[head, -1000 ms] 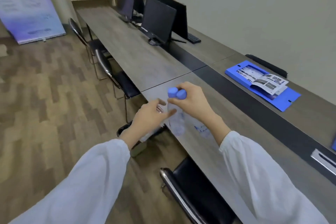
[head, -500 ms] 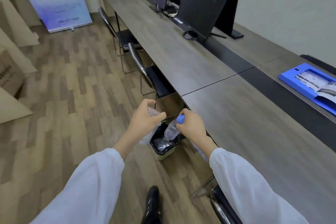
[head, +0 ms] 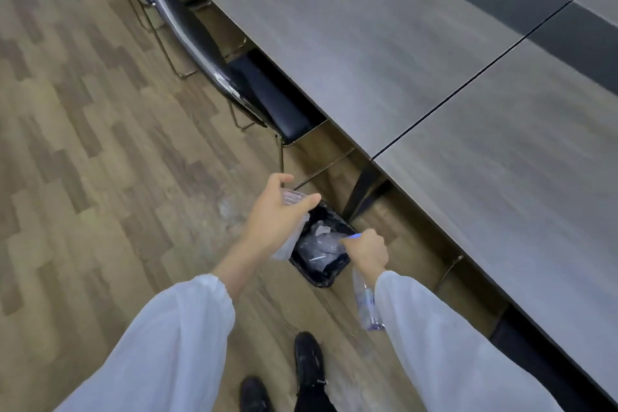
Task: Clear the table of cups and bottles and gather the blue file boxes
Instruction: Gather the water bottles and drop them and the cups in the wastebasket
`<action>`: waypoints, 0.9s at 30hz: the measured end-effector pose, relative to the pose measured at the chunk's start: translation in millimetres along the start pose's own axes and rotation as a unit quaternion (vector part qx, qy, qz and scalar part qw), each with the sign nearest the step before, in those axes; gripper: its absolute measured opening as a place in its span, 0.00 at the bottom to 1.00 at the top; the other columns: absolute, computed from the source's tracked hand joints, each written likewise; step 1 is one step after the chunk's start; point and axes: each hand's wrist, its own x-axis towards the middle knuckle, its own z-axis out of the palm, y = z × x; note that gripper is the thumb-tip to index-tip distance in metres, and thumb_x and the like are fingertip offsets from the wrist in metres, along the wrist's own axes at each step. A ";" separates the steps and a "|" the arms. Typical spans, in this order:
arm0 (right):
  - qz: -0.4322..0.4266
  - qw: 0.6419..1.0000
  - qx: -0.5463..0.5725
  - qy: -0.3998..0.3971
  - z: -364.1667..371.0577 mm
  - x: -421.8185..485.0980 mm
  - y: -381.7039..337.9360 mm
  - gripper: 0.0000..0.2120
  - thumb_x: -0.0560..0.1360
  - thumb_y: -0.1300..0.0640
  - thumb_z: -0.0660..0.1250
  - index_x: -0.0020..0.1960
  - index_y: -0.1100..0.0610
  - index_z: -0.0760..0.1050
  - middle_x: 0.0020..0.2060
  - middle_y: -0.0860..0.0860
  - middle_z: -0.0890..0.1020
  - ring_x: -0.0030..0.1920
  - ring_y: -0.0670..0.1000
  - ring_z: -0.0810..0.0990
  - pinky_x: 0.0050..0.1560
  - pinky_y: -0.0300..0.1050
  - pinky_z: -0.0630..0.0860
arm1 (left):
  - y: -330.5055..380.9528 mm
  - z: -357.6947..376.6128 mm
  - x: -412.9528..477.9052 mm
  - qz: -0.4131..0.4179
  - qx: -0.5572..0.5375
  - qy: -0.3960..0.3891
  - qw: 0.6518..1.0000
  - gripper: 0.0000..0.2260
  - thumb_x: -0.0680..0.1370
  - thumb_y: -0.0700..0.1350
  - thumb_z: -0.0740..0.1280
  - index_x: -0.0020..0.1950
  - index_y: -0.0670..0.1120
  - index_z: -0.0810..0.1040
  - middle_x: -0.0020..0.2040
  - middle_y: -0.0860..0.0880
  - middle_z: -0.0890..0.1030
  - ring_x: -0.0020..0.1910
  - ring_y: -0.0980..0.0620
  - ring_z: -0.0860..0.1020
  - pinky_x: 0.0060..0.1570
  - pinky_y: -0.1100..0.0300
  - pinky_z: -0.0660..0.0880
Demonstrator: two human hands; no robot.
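1. Your left hand (head: pixel 279 222) hangs over the near-left rim of the black bin (head: pixel 322 273) on the floor, its grip wrapped round a clear plastic cup (head: pixel 294 198), thumb on one side and fingers on the other.
2. Your right hand (head: pixel 366 252) sits at the bin's right edge, grip pressed together on blue-capped clear bottles: one bottle (head: pixel 366 304) dangles below your wrist, beside the sleeve, and another bottle (head: pixel 329 241) points into the bin.
3. The bin stands on the wood floor (head: pixel 100 144) by a table leg and holds crumpled clear plastic.
4. The grey table (head: pixel 434 60) runs along your right, its visible part bare; a black chair (head: pixel 214 60) is tucked against it.
5. Your black shoes (head: pixel 309 365) show at the bottom.
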 end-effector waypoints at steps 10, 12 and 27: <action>0.235 0.871 0.417 -0.110 95.0 108.6 15.0 0.05 0.72 0.63 0.65 0.37 0.60 0.71 0.28 0.53 0.74 0.26 0.51 0.73 0.24 0.37 0.72 | -83.5 29.0 90.3 -0.048 0.078 -0.069 0.993 0.28 0.75 0.49 0.75 0.70 0.54 0.66 0.56 0.55 0.77 0.51 0.60 0.77 0.43 0.69 0.67; 0.256 0.836 0.474 -0.106 100.4 123.2 24.3 0.07 0.75 0.58 0.66 0.40 0.59 0.72 0.29 0.53 0.76 0.22 0.50 0.73 0.21 0.35 0.70 | -92.3 35.8 100.4 -0.056 0.075 -0.088 0.992 0.28 0.75 0.43 0.73 0.72 0.53 0.66 0.59 0.49 0.77 0.55 0.53 0.76 0.49 0.62 0.67; 0.062 0.869 0.458 -0.175 117.2 86.4 26.3 0.16 0.78 0.44 0.68 0.61 0.52 0.78 0.53 0.52 0.86 0.51 0.52 0.85 0.56 0.52 0.81 | -166.6 77.6 150.1 -0.089 -0.012 -0.086 0.992 0.28 0.71 0.41 0.79 0.66 0.51 0.70 0.60 0.50 0.80 0.58 0.51 0.80 0.52 0.64 0.74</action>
